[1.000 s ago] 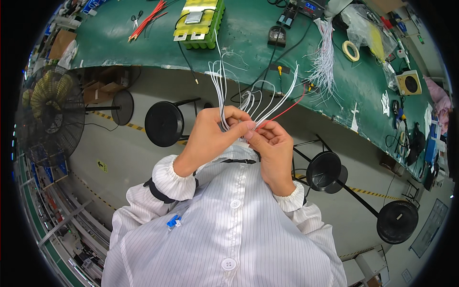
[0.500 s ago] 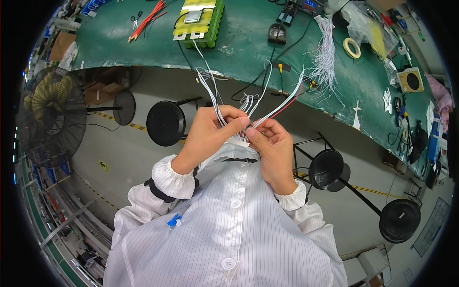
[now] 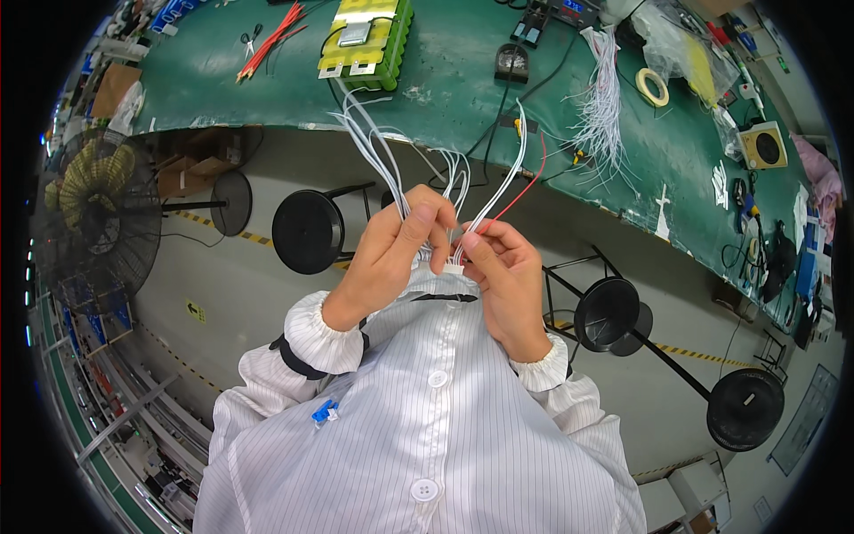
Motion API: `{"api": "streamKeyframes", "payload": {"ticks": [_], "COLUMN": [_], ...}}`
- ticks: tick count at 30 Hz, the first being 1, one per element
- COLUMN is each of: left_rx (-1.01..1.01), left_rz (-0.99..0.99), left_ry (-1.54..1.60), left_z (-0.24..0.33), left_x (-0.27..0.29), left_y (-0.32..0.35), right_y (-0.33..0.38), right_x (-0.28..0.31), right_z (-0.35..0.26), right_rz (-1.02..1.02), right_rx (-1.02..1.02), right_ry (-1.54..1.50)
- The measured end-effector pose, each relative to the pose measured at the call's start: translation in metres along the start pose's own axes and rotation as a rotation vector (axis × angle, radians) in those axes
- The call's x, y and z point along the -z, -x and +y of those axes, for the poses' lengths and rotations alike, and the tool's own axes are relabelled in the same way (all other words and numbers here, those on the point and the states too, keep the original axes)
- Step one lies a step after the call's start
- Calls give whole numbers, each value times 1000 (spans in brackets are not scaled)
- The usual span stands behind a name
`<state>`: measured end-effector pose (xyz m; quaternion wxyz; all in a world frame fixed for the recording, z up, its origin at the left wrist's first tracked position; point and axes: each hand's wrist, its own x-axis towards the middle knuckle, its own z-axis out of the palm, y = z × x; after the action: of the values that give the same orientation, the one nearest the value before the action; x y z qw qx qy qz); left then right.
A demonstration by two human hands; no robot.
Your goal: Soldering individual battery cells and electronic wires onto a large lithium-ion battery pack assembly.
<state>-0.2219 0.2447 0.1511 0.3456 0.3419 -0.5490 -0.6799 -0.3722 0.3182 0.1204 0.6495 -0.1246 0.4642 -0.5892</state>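
Note:
A wire harness is between my hands, with white wires (image 3: pixel 378 153) and one red wire (image 3: pixel 525 191) rising from a small white connector (image 3: pixel 454 269). My left hand (image 3: pixel 388 254) is closed around the left bunch, its thumb and fingers bent over the wires just above the connector. My right hand (image 3: pixel 505 283) pinches the right bunch, red wire included, close beside the connector. Between the two bunches several loose white wires (image 3: pixel 457 173) curl upward. Part of the connector is hidden behind my left fingers.
Ahead lies a green workbench (image 3: pixel 445 67) bearing a yellow-green battery pack (image 3: pixel 378 40), scissors (image 3: pixel 252 39), red strips (image 3: pixel 269 44), a white wire bundle (image 3: pixel 605 98) and a tape roll (image 3: pixel 652 87). Black stools (image 3: pixel 309 230) stand below; a caged fan (image 3: pixel 96 218) is at left.
My left fingers have lifted and curled over the left bunch, which has swung left and spread. The right bunch has tilted left, and the middle wires stand more apart.

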Motion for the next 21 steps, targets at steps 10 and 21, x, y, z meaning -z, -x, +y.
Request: {"api": "streamKeyframes", "payload": {"ticks": [10,21], "left_rx": [-48,125], "left_rz": [49,136], "left_ry": [-308,-186], "left_z": [-5,-5], "left_x": [-3,-5], "left_y": [-4,-5], "right_y": [0,2], "right_x": [2,-1], "right_z": [-1,-2], "right_rz": [-27,-43], "right_rx": [-2,-7], "right_ry": [-52,-12]}}
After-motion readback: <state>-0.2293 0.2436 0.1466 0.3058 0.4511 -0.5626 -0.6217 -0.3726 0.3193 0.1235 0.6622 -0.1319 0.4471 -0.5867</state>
